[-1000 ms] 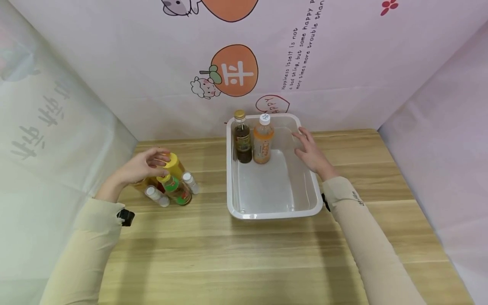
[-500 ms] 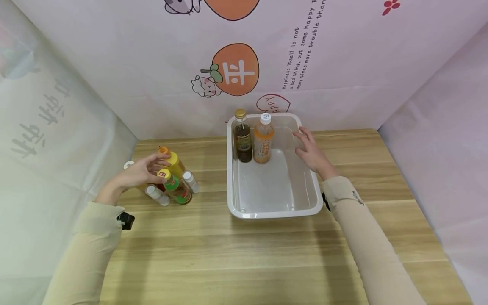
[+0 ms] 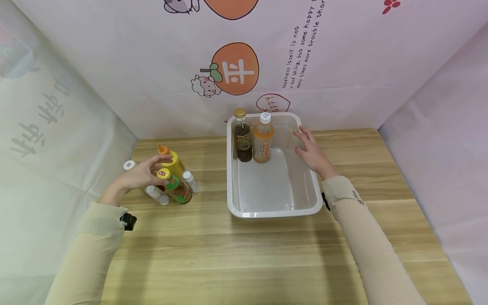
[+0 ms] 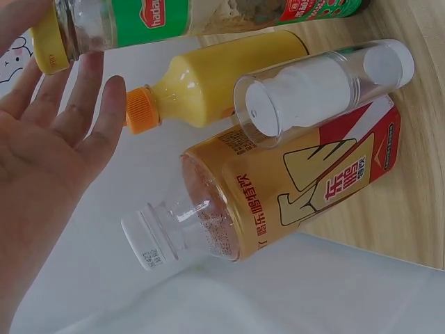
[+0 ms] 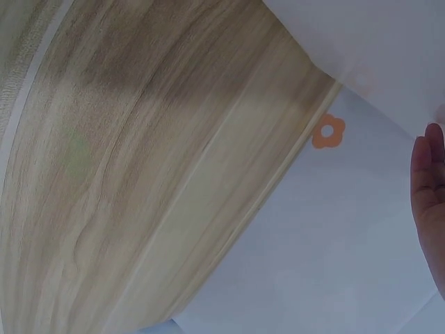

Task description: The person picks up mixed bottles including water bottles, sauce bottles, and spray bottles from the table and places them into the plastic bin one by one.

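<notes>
In the head view my left hand (image 3: 142, 173) is bent around the yellow-capped, green-labelled bottle (image 3: 180, 192), thumb beside its neck and fingers beyond the cap. The left wrist view shows the yellow cap (image 4: 50, 43) within the spread of my left hand (image 4: 52, 132); no firm hold is visible. Close by are a yellow squeeze bottle (image 4: 229, 73) with an orange cap, a clear container (image 4: 313, 90) and a gold-labelled drink bottle (image 4: 278, 188). My right hand (image 3: 314, 154) rests at the right rim of the white tub (image 3: 274, 215), fingers extended over its inside.
Inside the tub, a dark bottle (image 3: 243, 142) with a gold cap and an orange-labelled bottle (image 3: 263, 142) stand at the back left. Another small white-capped container (image 3: 190, 181) stands right of the green-labelled bottle. Printed cloth walls (image 3: 152, 76) border the wooden table (image 3: 213, 250).
My left hand has lowered slightly and shifted around the yellow cap, uncovering the orange nozzle and the drink bottle's white cap. My right hand and the tub stay in place.
</notes>
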Demonstrator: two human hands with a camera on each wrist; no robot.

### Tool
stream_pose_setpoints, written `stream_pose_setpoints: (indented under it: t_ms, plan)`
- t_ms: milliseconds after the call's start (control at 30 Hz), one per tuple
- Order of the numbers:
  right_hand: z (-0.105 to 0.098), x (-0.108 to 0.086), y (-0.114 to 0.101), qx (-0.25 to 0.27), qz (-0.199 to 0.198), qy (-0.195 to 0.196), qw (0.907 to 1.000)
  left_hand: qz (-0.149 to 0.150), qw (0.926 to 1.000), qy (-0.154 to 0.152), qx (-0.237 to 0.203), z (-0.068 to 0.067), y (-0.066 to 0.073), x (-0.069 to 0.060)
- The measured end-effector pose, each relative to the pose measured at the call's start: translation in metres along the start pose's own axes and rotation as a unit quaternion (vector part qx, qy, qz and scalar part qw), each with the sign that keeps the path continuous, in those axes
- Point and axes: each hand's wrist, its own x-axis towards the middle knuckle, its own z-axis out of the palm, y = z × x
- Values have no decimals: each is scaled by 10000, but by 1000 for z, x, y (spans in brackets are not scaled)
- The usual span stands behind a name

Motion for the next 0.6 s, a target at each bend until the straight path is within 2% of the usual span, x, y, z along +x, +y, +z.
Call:
stream_pose_setpoints:
  t_ms: [233,600]
  plan:
    - [0,0,-1,-2,-30,44,10000,-107,9997,199,108,1,1,0]
    - [1,-1,0,142,-88,141,9998,-79,9979,566,300,1,1,-5]
